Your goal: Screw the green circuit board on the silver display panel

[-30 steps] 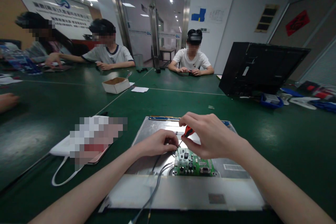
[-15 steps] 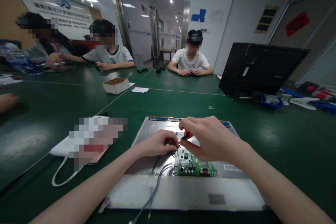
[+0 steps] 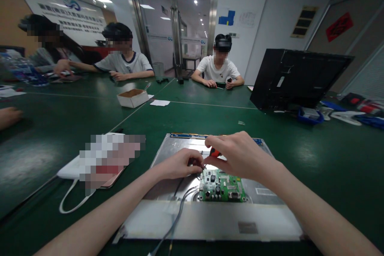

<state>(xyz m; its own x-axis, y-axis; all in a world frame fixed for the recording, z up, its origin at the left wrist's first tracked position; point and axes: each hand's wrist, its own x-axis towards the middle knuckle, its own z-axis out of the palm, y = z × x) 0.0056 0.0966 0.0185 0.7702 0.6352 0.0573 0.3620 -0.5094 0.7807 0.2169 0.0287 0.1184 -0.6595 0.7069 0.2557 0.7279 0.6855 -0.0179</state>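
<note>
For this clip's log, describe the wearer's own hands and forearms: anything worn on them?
Both hands, left and right, are bare, without gloves. No sleeve, watch or bracelet shows on either forearm. Any rings are too small to tell.

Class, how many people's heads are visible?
3: far left head, second head beside it, third head before glass doors. More may be off-frame: another hand shows left.

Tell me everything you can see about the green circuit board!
The circuit board is a thin green rectangle, dotted with small black, white and silvery parts, with a bigger socket on its near edge. It lies flat on the silvery panel. Grey wires reach its left side. The left hand is at its far left corner; touching, I can't tell. The right hand hides some of its far edge.
</note>
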